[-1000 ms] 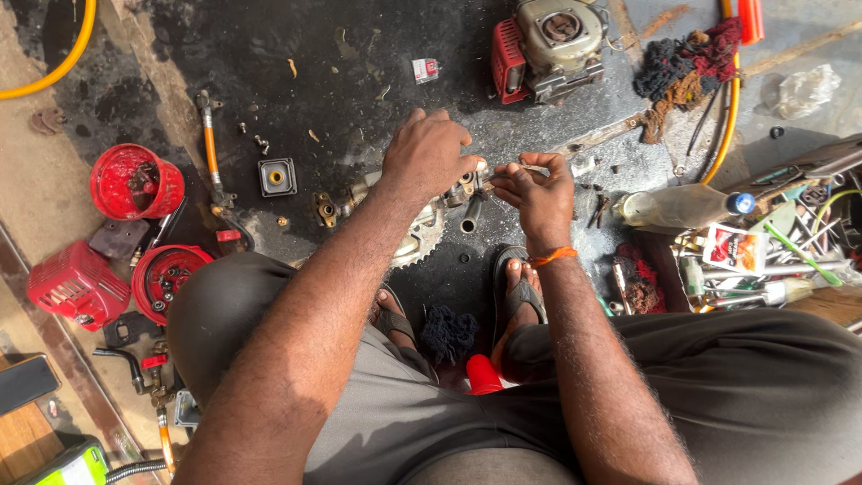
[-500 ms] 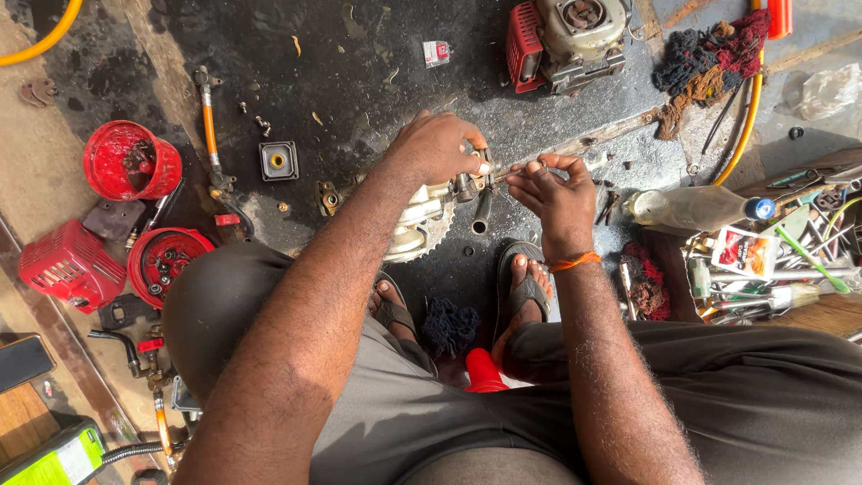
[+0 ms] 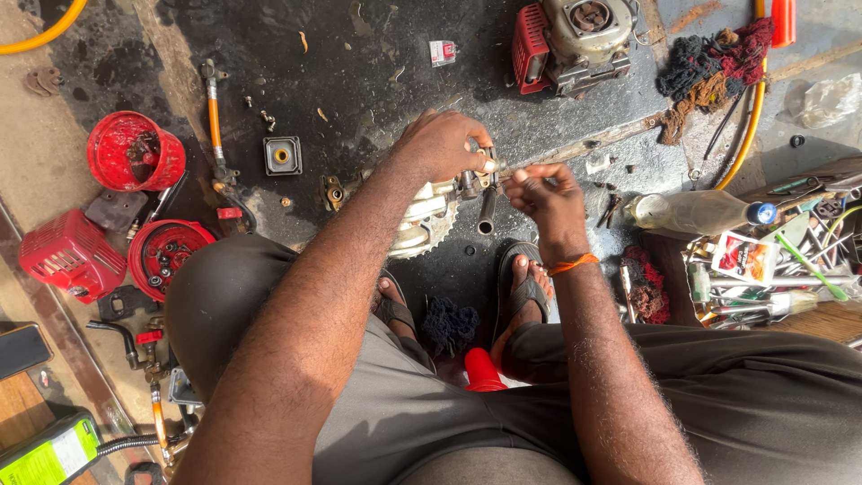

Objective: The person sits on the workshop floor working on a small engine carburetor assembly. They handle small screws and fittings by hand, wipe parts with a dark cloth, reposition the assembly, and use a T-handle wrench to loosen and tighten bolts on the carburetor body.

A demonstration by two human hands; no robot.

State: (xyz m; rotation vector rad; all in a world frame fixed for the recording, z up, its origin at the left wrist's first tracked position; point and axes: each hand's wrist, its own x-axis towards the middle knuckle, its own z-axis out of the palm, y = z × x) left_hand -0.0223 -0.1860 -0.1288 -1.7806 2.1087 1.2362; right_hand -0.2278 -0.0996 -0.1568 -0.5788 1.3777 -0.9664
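The floor is dark, oily and dirty, with machine parts all over it. A person sits low with both feet in sandals. In the middle, just past the feet, lies a grey metal engine part with a toothed wheel. The left hand is on top of it, and its grip is closed around the small metal bit at the right end. The right hand is just beside it, fingers pinched together on something tiny that I cannot make out. An orange band sits on that wrist.

Far to the right sits a small engine with a red cover. A pile of dark rags lies next to it. On the left are a red round cup, a red round cover and a red casing. A clear plastic bottle lies on the right, near a messy heap of tools.
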